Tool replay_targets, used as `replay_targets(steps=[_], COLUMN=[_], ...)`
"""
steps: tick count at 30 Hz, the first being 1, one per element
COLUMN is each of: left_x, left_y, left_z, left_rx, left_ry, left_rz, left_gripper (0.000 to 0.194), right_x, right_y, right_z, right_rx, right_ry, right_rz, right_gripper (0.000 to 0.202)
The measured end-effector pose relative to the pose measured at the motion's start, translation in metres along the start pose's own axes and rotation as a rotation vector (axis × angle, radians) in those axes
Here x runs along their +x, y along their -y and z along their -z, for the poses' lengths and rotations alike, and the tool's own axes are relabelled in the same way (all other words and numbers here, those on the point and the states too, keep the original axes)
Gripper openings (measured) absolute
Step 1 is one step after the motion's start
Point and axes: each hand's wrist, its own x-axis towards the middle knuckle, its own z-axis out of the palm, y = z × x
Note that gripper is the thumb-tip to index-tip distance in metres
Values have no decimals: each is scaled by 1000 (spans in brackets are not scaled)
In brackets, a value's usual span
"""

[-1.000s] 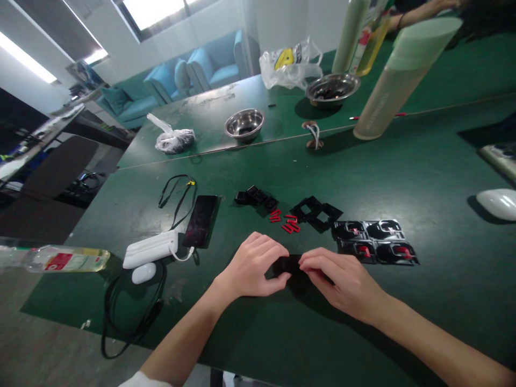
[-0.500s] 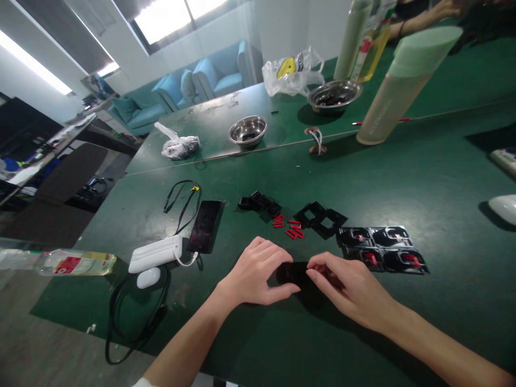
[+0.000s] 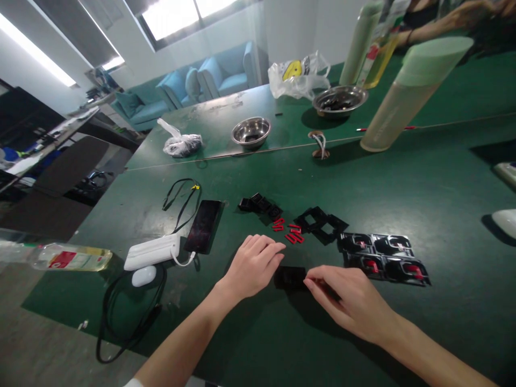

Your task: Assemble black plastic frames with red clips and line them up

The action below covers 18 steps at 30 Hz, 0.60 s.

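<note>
Between my hands is a small flat black piece (image 3: pixel 291 278). The thumb and fingertips of my right hand (image 3: pixel 346 301) pinch its right edge. My left hand (image 3: pixel 256 263) holds nothing; it hovers left of the piece with fingers loosely apart. Just beyond lie several small red plastic pieces (image 3: pixel 295 234), several black block-like parts (image 3: pixel 258 202) and black square frames with openings (image 3: pixel 322 223). To the right, black glossy trays (image 3: pixel 397 245) sit in a grid, some holding red parts.
Left stand a phone (image 3: pixel 205 226), a white power bank (image 3: pixel 151 251) with cables, an earbud case (image 3: pixel 144 276) and a lying bottle (image 3: pixel 72 257). Farther back are two metal bowls (image 3: pixel 250 131), a plastic bag (image 3: pixel 298 75) and a tall green-capped bottle (image 3: pixel 415 94). Another person's arm (image 3: pixel 447 24) shows top right.
My left hand has come away from the black piece, its thumb moving up and left. My right hand keeps its pinch on the piece's right edge. The view has shifted slightly.
</note>
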Motion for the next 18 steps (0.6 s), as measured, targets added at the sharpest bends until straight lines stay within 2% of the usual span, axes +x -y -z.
replay_targets(steps=[3, 11, 18], left_x=[-1, 3, 0], left_y=[1, -3, 1], left_z=[-3, -1, -2], left_rx=[30, 170, 191], left_ry=[32, 206, 234], left_rz=[21, 50, 52], left_gripper=[24, 44, 46], right_x=[0, -1, -1], right_y=[1, 1, 1], right_z=[0, 0, 0], right_rx=[3, -9, -13], right_ry=[3, 38, 54], right_rz=[26, 53, 43], right_gripper=[6, 7, 6])
